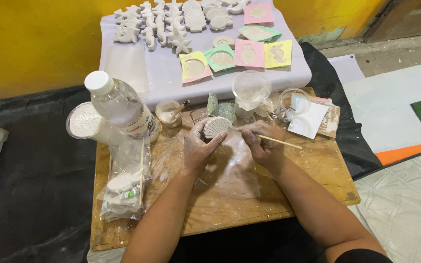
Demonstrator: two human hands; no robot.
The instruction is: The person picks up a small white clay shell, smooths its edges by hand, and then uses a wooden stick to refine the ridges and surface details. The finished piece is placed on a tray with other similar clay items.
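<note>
six coloured moulds (pixel 249 52), one bottle (pixel 121 105), two hands (pixel 198 146)

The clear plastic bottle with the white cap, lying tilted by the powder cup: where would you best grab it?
Grip the clear plastic bottle with the white cap around its wide middle, from the near right side. It leans with the cap up and away, and the white powder cup crowds its left, so the round body offers the fullest hold.

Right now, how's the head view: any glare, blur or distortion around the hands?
Head view: even, soft lighting, no hard shadows; the left hand, the shell cast and the right hand with its wooden stick are sharp; faint sheen on the clear plastic bottle and the plastic sheet; slight wide-angle bend at the edges; black cloth loses detail.
</note>
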